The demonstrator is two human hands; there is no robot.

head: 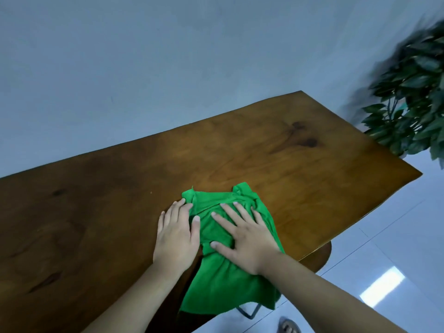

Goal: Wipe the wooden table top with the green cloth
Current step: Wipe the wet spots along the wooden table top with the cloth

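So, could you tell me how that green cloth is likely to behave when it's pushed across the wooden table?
The crumpled green cloth looks soft and floppy, so it will probably bunch up. Its near end droops over the brown wooden table edge and may drag. Both flat palms, left hand and right hand, should keep it sliding.

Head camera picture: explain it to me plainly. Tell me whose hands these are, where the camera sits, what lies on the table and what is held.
There is no machine here. A person wears one wide-angle camera on the head, looking forward and down, so you see that person's own two bare arms reaching in from the bottom of the picture.

The surface is a wooden table top set against a pale wall. The only thing on it is a green cloth, rumpled, with its near part hanging over the table's front edge.

The right hand lies flat on the cloth with fingers spread, pressing rather than gripping. The left hand lies flat beside it, mostly on bare wood, its thumb and fingertips touching the cloth's edge. Nothing is lifted.

To the right stands a leafy plant, blurred, on a tiled floor.
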